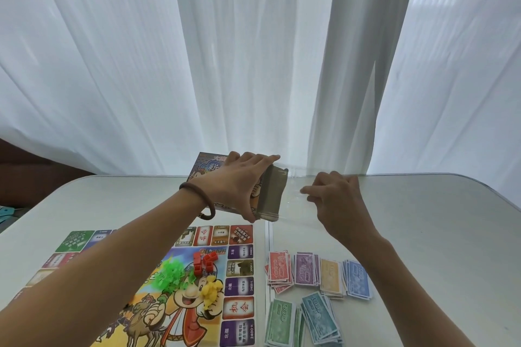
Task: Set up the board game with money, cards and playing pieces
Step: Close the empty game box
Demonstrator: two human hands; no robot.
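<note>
My left hand (pixel 239 177) grips a deck of cards (pixel 272 194) above the far middle of the table, thumb below and fingers over its top edge. My right hand (pixel 335 200) pinches clear plastic wrap (pixel 293 200) stretched off the deck's right side. The colourful game board (pixel 239 276) lies flat at the near left, with red (pixel 204 260), green (pixel 172 275) and yellow playing pieces (pixel 211 291) heaped on its middle. Sorted stacks of paper money (pixel 318 273) in red, purple, yellow, blue, green and teal lie right of the board.
The game box (pixel 204 169) lies behind my left hand at the table's far edge. White curtains (pixel 253 51) hang just beyond the white table (pixel 437 234). A teal object (pixel 5 213) shows past the left edge.
</note>
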